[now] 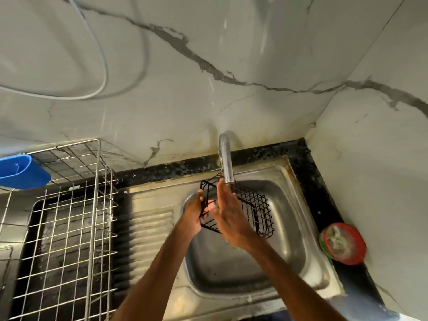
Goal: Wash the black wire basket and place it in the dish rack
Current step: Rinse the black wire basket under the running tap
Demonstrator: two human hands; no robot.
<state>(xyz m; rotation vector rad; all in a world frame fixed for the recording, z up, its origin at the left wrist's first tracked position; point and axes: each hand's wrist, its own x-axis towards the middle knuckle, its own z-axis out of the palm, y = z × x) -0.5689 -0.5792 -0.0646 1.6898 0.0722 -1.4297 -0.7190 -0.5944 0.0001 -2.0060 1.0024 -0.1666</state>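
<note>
The fingers (200, 198) of the left hand (193, 217) are curled round one end of the black wire basket (256, 206), which is gripped there and held tilted above the bowl of the sink (231, 272). The fingers (221, 189) of the right hand (230, 220) are kept straight and together, laid flat along the basket's middle, their tips just under the spout of the tap (225, 163), which rises at the sink's back edge. The dish rack (69, 228) is seen left of the sink, beyond its ribbed drainboard, with a blue tub (23, 172) hung at its far corner. On the black counter (308, 179) right of the sink, a red and green dish (342, 244) with a pale scrubber in it is seen.
</note>
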